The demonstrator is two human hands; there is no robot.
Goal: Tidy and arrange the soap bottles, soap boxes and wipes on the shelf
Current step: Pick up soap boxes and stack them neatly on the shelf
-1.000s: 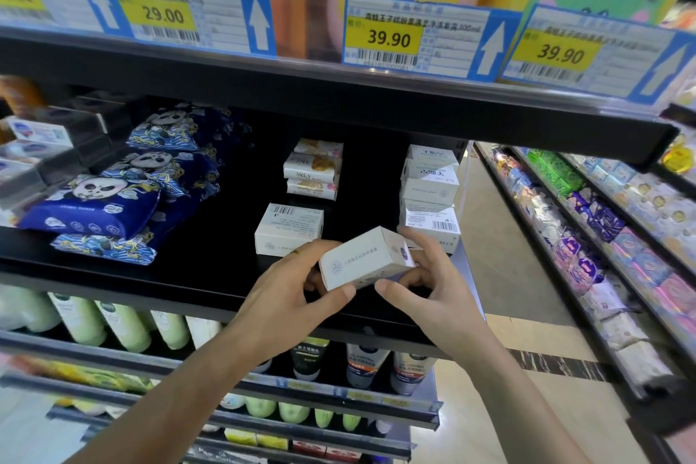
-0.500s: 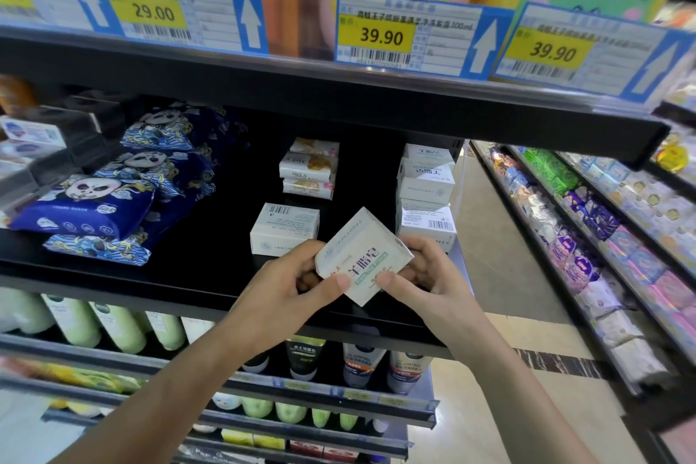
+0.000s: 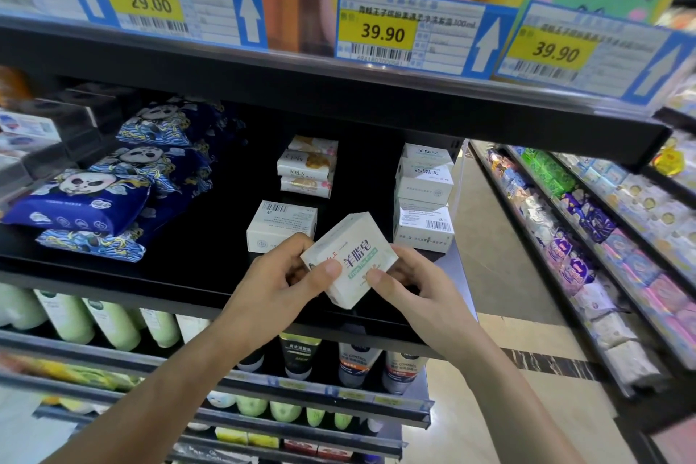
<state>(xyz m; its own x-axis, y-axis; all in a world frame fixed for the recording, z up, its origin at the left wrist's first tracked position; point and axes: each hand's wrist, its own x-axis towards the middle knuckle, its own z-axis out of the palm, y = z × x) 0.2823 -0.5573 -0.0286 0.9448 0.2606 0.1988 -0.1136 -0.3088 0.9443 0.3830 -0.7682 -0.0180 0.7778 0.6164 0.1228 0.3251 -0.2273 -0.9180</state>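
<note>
A white soap box (image 3: 352,256) with green lettering is held tilted above the front edge of the black shelf (image 3: 113,275). My left hand (image 3: 278,282) grips its left side, thumb on the printed face. My right hand (image 3: 418,286) pinches its right lower corner. Behind it a single white soap box (image 3: 280,224) lies on the shelf. A stack of white soap boxes (image 3: 423,196) stands at the right end. Three patterned soap boxes (image 3: 307,171) are stacked at the back. Blue panda wipes packs (image 3: 94,196) are piled on the left.
The upper shelf edge carries price tags (image 3: 395,30) close above my hands. Bottles and tubes (image 3: 301,354) fill the shelves below. More boxed goods (image 3: 34,136) sit at the far left. A second aisle rack (image 3: 587,237) runs along the right.
Both hands have turned the soap box so that its printed face now points up toward the camera, and it sits slightly lower and tilted.
</note>
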